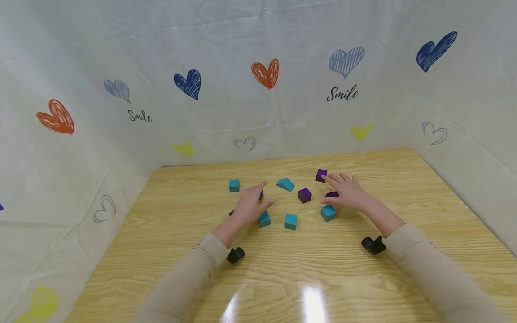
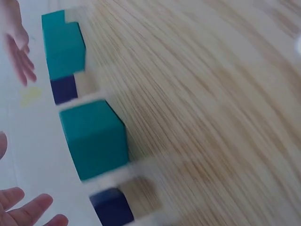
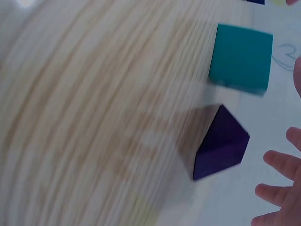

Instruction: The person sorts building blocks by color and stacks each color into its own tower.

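In the head view my left hand (image 1: 247, 205) stretches over the left part of the block group, fingers extended and nothing held. A teal block (image 1: 264, 219) shows beside its thumb, and purple blocks peek out partly hidden behind the hand. My right hand (image 1: 348, 193) hovers on the other side, fingers spread and empty. Its fingertips overlap a purple cube (image 1: 321, 175). By its thumb lie a purple triangular block (image 3: 221, 146) and a teal cube (image 1: 328, 213). Between the hands sit a purple cube (image 1: 304, 195), a teal cube (image 1: 290, 221) and a teal triangular block (image 1: 285, 184).
Another teal cube (image 1: 234, 185) lies at the far left of the group. The wooden table (image 1: 307, 264) meets a white sheet (image 1: 218, 116) printed with hearts at its back and sides. Black devices (image 1: 373, 245) stick out at both sleeve cuffs.
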`<action>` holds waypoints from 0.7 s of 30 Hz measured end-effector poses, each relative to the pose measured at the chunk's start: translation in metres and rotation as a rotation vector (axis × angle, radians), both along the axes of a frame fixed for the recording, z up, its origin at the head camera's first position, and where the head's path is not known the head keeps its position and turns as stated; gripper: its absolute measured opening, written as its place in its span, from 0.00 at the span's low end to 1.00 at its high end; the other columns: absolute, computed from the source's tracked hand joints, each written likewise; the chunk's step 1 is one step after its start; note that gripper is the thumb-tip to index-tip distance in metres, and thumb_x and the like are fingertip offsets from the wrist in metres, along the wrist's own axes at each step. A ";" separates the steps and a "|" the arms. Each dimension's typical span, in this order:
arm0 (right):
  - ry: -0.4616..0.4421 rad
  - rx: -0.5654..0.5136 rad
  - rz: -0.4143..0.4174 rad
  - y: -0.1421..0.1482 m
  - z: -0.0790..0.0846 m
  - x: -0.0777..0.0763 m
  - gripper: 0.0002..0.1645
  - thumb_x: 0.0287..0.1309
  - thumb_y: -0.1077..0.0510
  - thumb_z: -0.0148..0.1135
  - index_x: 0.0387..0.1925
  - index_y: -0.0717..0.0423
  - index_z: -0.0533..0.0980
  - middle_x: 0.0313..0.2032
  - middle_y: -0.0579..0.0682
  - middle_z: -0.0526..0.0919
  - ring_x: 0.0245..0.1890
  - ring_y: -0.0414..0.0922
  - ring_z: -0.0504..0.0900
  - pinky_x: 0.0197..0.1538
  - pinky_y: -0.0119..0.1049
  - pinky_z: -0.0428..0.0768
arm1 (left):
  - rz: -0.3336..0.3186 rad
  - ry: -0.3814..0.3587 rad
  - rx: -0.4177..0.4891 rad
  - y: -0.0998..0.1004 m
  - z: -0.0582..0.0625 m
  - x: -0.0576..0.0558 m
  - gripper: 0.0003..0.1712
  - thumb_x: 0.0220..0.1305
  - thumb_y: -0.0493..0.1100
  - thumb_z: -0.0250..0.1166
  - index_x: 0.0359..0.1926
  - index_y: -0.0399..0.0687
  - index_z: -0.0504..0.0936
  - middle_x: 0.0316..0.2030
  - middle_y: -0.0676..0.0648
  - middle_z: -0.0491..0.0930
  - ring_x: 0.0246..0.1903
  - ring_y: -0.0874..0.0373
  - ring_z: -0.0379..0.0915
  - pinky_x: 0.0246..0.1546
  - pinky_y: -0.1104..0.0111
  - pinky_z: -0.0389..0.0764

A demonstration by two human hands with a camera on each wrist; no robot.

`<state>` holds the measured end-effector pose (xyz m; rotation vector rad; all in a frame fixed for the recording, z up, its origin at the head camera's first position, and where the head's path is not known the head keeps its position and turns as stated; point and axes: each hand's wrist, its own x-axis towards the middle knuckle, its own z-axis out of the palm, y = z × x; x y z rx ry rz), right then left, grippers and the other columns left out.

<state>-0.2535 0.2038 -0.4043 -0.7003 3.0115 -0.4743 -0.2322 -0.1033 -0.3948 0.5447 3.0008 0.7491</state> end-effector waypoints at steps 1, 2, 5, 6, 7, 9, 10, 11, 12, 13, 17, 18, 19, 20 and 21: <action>-0.005 -0.010 0.001 -0.005 0.000 -0.001 0.49 0.53 0.37 0.59 0.67 0.60 0.56 0.64 0.67 0.58 0.63 0.70 0.50 0.58 0.70 0.41 | -0.008 0.000 0.006 0.005 0.000 -0.001 0.37 0.63 0.53 0.58 0.67 0.42 0.57 0.61 0.39 0.66 0.61 0.43 0.60 0.61 0.54 0.60; -0.010 -0.019 0.003 -0.009 0.000 -0.002 0.48 0.53 0.38 0.59 0.66 0.61 0.56 0.64 0.67 0.59 0.63 0.69 0.51 0.59 0.69 0.41 | -0.019 -0.001 0.012 0.010 0.000 -0.002 0.37 0.63 0.53 0.58 0.67 0.42 0.58 0.60 0.40 0.67 0.60 0.44 0.61 0.61 0.54 0.60; -0.015 -0.028 0.013 -0.020 -0.002 -0.007 0.46 0.54 0.40 0.60 0.66 0.62 0.58 0.62 0.67 0.63 0.62 0.68 0.56 0.60 0.68 0.43 | -0.046 -0.012 0.041 0.024 -0.001 -0.007 0.35 0.62 0.51 0.59 0.66 0.43 0.60 0.58 0.41 0.71 0.57 0.45 0.66 0.58 0.54 0.65; -0.016 -0.032 0.018 -0.024 -0.002 -0.008 0.45 0.54 0.41 0.60 0.65 0.62 0.58 0.61 0.67 0.64 0.61 0.68 0.57 0.60 0.67 0.44 | -0.051 -0.021 0.049 0.028 -0.001 -0.008 0.35 0.62 0.50 0.60 0.66 0.43 0.61 0.57 0.41 0.72 0.56 0.45 0.67 0.57 0.55 0.66; -0.015 -0.034 0.024 -0.027 -0.003 -0.010 0.44 0.55 0.42 0.60 0.65 0.63 0.59 0.60 0.67 0.66 0.61 0.67 0.60 0.60 0.67 0.45 | -0.055 -0.031 0.059 0.032 -0.002 -0.010 0.33 0.62 0.49 0.60 0.65 0.43 0.62 0.56 0.41 0.72 0.56 0.45 0.67 0.56 0.55 0.68; -0.012 -0.045 0.036 -0.032 -0.004 -0.013 0.43 0.55 0.44 0.60 0.64 0.64 0.60 0.57 0.66 0.70 0.59 0.64 0.64 0.60 0.66 0.48 | -0.054 -0.059 0.066 0.039 -0.003 -0.012 0.31 0.62 0.47 0.60 0.65 0.44 0.64 0.55 0.41 0.73 0.55 0.46 0.68 0.53 0.56 0.70; -0.003 -0.050 0.043 -0.034 -0.005 -0.015 0.42 0.55 0.45 0.61 0.63 0.64 0.61 0.56 0.65 0.72 0.57 0.63 0.67 0.59 0.66 0.50 | -0.056 -0.071 0.066 0.042 -0.004 -0.013 0.30 0.62 0.46 0.60 0.64 0.45 0.65 0.55 0.42 0.74 0.54 0.47 0.69 0.53 0.57 0.71; 0.014 -0.051 0.056 -0.037 -0.005 -0.015 0.41 0.54 0.46 0.62 0.62 0.65 0.62 0.54 0.65 0.74 0.55 0.62 0.69 0.59 0.65 0.53 | -0.056 -0.082 0.059 0.045 -0.004 -0.013 0.29 0.62 0.46 0.59 0.63 0.45 0.66 0.54 0.42 0.75 0.54 0.47 0.70 0.52 0.58 0.71; 0.029 -0.053 0.065 -0.039 -0.005 -0.016 0.40 0.54 0.47 0.62 0.62 0.66 0.63 0.52 0.64 0.75 0.53 0.61 0.71 0.58 0.64 0.56 | -0.059 -0.087 0.052 0.048 -0.005 -0.014 0.28 0.62 0.45 0.59 0.63 0.45 0.67 0.53 0.43 0.75 0.53 0.48 0.71 0.51 0.59 0.72; 0.047 -0.049 0.072 -0.041 -0.006 -0.016 0.39 0.53 0.47 0.63 0.61 0.66 0.65 0.50 0.63 0.77 0.51 0.60 0.73 0.57 0.62 0.59 | -0.060 -0.093 0.044 0.050 -0.006 -0.014 0.27 0.62 0.45 0.60 0.62 0.46 0.68 0.52 0.43 0.76 0.52 0.49 0.72 0.50 0.60 0.73; 0.130 -0.046 0.112 -0.052 -0.003 -0.012 0.35 0.51 0.49 0.65 0.55 0.67 0.70 0.45 0.62 0.79 0.45 0.58 0.76 0.52 0.55 0.68 | -0.067 -0.111 0.003 0.053 -0.009 -0.013 0.24 0.62 0.45 0.60 0.59 0.47 0.72 0.48 0.46 0.79 0.46 0.53 0.75 0.45 0.64 0.75; 0.141 -0.052 0.121 -0.055 -0.003 -0.010 0.34 0.50 0.49 0.66 0.54 0.67 0.72 0.44 0.61 0.80 0.46 0.58 0.76 0.53 0.55 0.68 | -0.071 -0.112 -0.006 0.053 -0.009 -0.012 0.23 0.61 0.45 0.60 0.58 0.47 0.73 0.47 0.46 0.79 0.45 0.53 0.75 0.44 0.65 0.76; 0.154 -0.059 0.135 -0.058 -0.002 -0.007 0.32 0.50 0.49 0.66 0.52 0.66 0.73 0.43 0.61 0.80 0.45 0.57 0.76 0.53 0.57 0.67 | -0.077 -0.117 -0.016 0.052 -0.008 -0.011 0.23 0.61 0.46 0.60 0.57 0.48 0.74 0.46 0.46 0.80 0.44 0.54 0.76 0.43 0.65 0.76; 0.171 -0.064 0.153 -0.060 -0.001 -0.004 0.31 0.49 0.50 0.67 0.50 0.66 0.74 0.41 0.60 0.81 0.44 0.57 0.77 0.53 0.58 0.67 | -0.088 -0.123 -0.022 0.050 -0.008 -0.010 0.22 0.61 0.46 0.60 0.56 0.48 0.75 0.46 0.47 0.80 0.44 0.54 0.76 0.42 0.66 0.76; 0.187 -0.070 0.174 -0.063 -0.001 -0.001 0.29 0.49 0.50 0.67 0.48 0.66 0.75 0.40 0.60 0.82 0.42 0.56 0.78 0.53 0.58 0.67 | -0.104 -0.128 -0.026 0.049 -0.007 -0.009 0.21 0.61 0.46 0.60 0.56 0.48 0.75 0.45 0.46 0.80 0.43 0.54 0.76 0.42 0.66 0.76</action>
